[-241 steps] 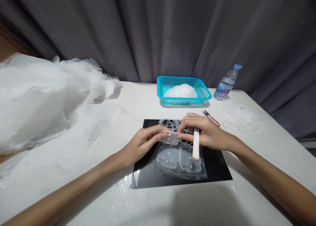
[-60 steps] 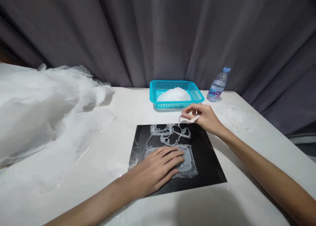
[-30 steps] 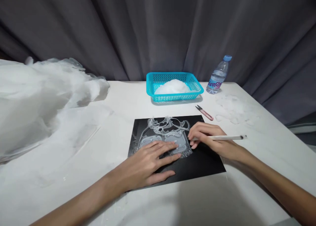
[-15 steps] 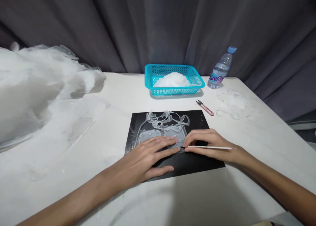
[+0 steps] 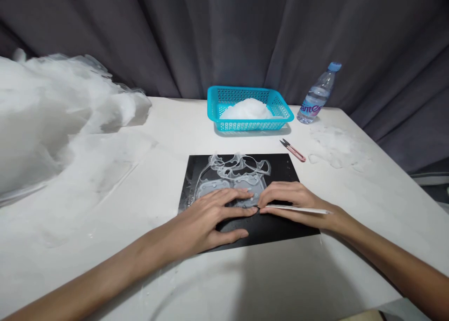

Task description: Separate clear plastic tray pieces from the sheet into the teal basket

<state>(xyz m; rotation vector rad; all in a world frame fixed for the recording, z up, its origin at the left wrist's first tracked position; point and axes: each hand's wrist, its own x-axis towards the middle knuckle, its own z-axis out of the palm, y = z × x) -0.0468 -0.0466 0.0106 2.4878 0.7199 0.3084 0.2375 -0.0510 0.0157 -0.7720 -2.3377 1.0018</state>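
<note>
My left hand (image 5: 213, 213) lies flat with fingers spread, pressing on a translucent plastic-looking piece (image 5: 257, 185) with rounded panels and small round bumps. That piece rests on a black mat (image 5: 277, 232). In a pinch, my right hand (image 5: 294, 201) grips a slim white tool (image 5: 301, 209), its shaft pointing back toward the wrist. The tool's tip meets the piece's near edge beside my left index fingertip; its exact shape is too small to tell. Ragged translucent strips (image 5: 242, 164) curl along the mat's far side.
Behind the mat stands a blue basket (image 5: 250, 125) holding a white mound (image 5: 249, 109). Pink thread snips (image 5: 293, 150) lie right of it, near a water bottle (image 5: 317, 96) and translucent scraps (image 5: 338, 145). A large translucent heap (image 5: 63, 120) covers the table's left side.
The view has shifted slightly. My right hand has edged a little left along the piece's near edge with the white tool. My left hand stays pressed in place.
</note>
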